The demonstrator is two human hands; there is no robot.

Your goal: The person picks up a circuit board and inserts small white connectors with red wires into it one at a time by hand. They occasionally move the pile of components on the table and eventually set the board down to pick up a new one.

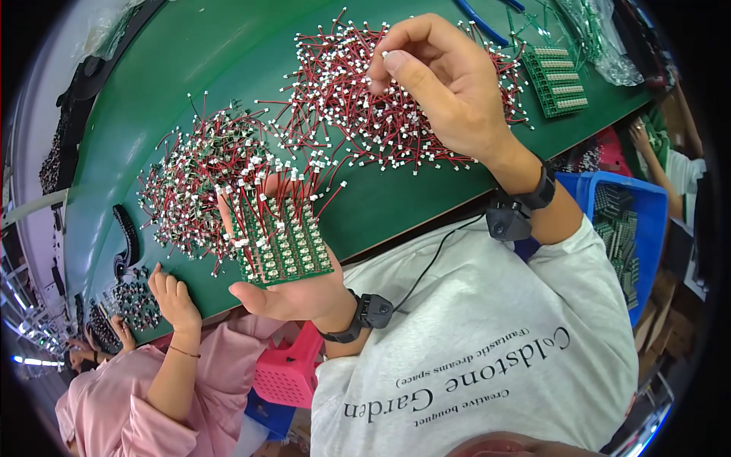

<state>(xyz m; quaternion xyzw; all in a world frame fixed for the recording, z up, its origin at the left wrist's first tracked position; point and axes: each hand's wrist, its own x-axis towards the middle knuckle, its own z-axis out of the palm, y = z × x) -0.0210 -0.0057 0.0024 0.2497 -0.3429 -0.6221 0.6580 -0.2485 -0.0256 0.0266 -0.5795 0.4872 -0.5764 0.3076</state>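
- Green workbench (228, 68) fills the upper view; a co-worker in a pink sleeve (190, 358) sits at the person's left, and a blue bin (647, 221) of boards stands at the right.
- Large heap of red wire leads (358, 99) with white connectors lies mid-bench; a second tangled heap (198, 183) lies to its left.
- Green circuit panel (283, 245) rests flat on the open palm of the left hand (293, 293), thumb along its lower edge. Red leads are plugged into its upper rows. Judged light, stiff, and fragile at the connectors; support it by the edges and underside, not by the wires.
- Right hand (434, 84) hovers above the large heap, thumb and forefinger pinched on a single white connector (387, 55). The lead appears light and limp; grip is best taken at the connector housing.
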